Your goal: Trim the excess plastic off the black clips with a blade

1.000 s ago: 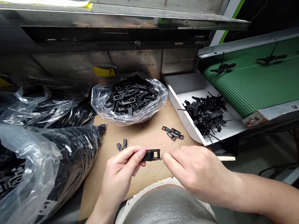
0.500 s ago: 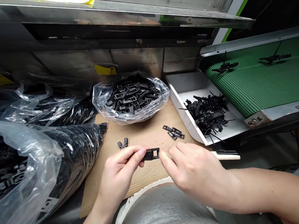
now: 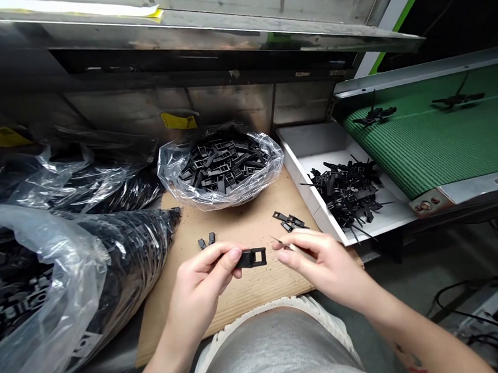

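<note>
Between the thumb and fingers of my left hand is a black plastic clip, its rectangular window toward the right. My right hand is closed around a craft knife, whose thin pointed blade points left, just beside the clip and apart from it; most of the handle is hidden in the hand. Beyond my left hand lie two small black plastic pieces. Several loose black clips rest on the brown board beyond the right hand.
A clear plastic bag full of black clips stands behind. At right, a white tray holds tangled black moulded parts below a green conveyor belt. A large filled plastic bag lies left. A metal shelf overhangs the back.
My right hand has drawn back slightly right from the clip and turned, bringing the knife blade into view pointing left. My left hand holds the clip in nearly the same place.
</note>
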The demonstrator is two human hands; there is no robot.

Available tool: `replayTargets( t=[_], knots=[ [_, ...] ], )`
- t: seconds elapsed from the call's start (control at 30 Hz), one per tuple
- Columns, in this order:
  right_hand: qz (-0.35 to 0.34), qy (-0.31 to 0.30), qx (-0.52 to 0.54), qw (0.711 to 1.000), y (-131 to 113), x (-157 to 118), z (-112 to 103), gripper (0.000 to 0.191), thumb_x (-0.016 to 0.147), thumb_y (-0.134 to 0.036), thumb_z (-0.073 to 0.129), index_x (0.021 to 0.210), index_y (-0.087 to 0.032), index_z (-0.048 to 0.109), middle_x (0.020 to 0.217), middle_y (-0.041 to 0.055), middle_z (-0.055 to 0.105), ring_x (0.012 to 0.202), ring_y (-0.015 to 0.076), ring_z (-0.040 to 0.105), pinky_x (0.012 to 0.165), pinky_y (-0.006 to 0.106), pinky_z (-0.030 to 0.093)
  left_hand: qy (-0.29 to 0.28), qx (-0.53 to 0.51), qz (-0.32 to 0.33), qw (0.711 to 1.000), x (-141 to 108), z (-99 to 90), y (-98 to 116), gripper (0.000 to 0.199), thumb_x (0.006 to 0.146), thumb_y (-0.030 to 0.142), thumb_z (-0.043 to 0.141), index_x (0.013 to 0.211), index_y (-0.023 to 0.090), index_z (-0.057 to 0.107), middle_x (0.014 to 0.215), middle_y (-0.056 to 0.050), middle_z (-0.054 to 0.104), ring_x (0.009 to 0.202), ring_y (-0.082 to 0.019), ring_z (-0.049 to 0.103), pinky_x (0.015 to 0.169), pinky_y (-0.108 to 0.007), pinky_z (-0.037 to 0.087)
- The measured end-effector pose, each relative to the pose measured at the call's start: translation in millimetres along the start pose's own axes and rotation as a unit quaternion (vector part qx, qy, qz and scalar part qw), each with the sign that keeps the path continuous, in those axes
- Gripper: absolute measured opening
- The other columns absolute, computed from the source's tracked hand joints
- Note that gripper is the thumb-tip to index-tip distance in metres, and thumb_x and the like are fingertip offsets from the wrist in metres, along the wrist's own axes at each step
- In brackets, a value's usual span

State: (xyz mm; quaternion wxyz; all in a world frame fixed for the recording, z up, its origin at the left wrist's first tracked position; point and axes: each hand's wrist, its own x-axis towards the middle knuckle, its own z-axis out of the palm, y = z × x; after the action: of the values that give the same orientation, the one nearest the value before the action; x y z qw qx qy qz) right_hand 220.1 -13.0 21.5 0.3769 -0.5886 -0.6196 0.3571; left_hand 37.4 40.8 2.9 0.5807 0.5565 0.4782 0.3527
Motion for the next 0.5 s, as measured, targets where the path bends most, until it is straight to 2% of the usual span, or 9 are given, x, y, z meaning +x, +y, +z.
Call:
replayTargets(
  t=[0.1, 0.17, 0.23, 0.3, 0.37, 0.4, 0.5],
  knots=[
    [0.039, 0.007, 0.099, 0.994, 5, 5, 17, 0.017, 0.082, -0.029, 0.055, 0.075, -0.015, 0.061, 0.068, -0.0003, 0.058, 0.065, 0.0121, 0.054, 0.058, 0.022, 0.043, -0.035, -0.032, -0.006, 0.999, 2, 0.3, -4, 0.016, 0.074, 0.032, 0.062, 0.079, 0.018, 0.068, 0.056, 0.003, 0.055, 0.048, -0.007, 0.041, 0.043, -0.017, 0.030],
    [0.016, 0.046, 0.077, 0.996, 7, 5, 26, 0.017, 0.082, -0.027, 0.055, 0.072, -0.015, 0.059, 0.062, -0.0012, 0.054, 0.059, 0.0108, 0.050, 0.053, 0.021, 0.041, -0.035, -0.047, 0.004, 0.998, 5, 1.2, -5, 0.015, 0.074, 0.030, 0.063, 0.082, 0.018, 0.067, 0.054, 0.004, 0.055, 0.047, -0.006, 0.041, 0.045, -0.016, 0.032],
    [-0.076, 0.107, -0.029, 0.991, 9, 2, 34, 0.016, 0.084, -0.022, 0.051, 0.074, -0.014, 0.060, 0.063, 0.0007, 0.055, 0.059, 0.0119, 0.049, 0.052, 0.022, 0.041, -0.042, -0.078, -0.013, 0.996, 9, 3.6, -4, 0.021, 0.073, 0.029, 0.065, 0.091, 0.019, 0.065, 0.055, 0.004, 0.057, 0.049, -0.007, 0.047, 0.050, -0.017, 0.038],
    [-0.185, 0.144, -0.187, 0.954, 9, -2, 40, 0.018, 0.085, -0.013, 0.045, 0.080, -0.012, 0.063, 0.065, 0.0039, 0.058, 0.060, 0.0139, 0.049, 0.053, 0.025, 0.040, -0.074, -0.131, -0.065, 0.986, 13, 7.1, -3, 0.030, 0.071, 0.030, 0.067, 0.098, 0.018, 0.062, 0.061, 0.001, 0.062, 0.054, -0.010, 0.055, 0.056, -0.021, 0.044],
    [-0.238, 0.126, -0.304, 0.914, 6, -7, 42, 0.022, 0.086, -0.011, 0.042, 0.091, -0.010, 0.063, 0.071, 0.0071, 0.061, 0.062, 0.0161, 0.050, 0.054, 0.027, 0.041, -0.101, -0.177, -0.114, 0.972, 16, 10.3, -3, 0.031, 0.070, 0.029, 0.067, 0.098, 0.016, 0.062, 0.070, -0.002, 0.067, 0.059, -0.013, 0.059, 0.058, -0.024, 0.046],
    [-0.234, 0.100, -0.327, 0.910, 4, -10, 42, 0.022, 0.087, -0.014, 0.043, 0.098, -0.009, 0.062, 0.076, 0.0087, 0.062, 0.066, 0.0174, 0.052, 0.056, 0.027, 0.043, -0.098, -0.185, -0.120, 0.970, 16, 11.3, -3, 0.028, 0.071, 0.029, 0.067, 0.095, 0.015, 0.063, 0.071, -0.003, 0.067, 0.061, -0.014, 0.060, 0.060, -0.024, 0.047],
    [-0.177, 0.014, -0.277, 0.944, -5, -14, 32, 0.036, 0.090, -0.027, 0.042, 0.118, -0.007, 0.051, 0.092, 0.0114, 0.060, 0.079, 0.0199, 0.054, 0.064, 0.030, 0.047, -0.044, -0.129, -0.061, 0.989, 12, 12.1, -5, 0.016, 0.073, 0.025, 0.064, 0.085, 0.015, 0.067, 0.070, -0.002, 0.066, 0.066, -0.014, 0.060, 0.064, -0.023, 0.047]
  ],
)
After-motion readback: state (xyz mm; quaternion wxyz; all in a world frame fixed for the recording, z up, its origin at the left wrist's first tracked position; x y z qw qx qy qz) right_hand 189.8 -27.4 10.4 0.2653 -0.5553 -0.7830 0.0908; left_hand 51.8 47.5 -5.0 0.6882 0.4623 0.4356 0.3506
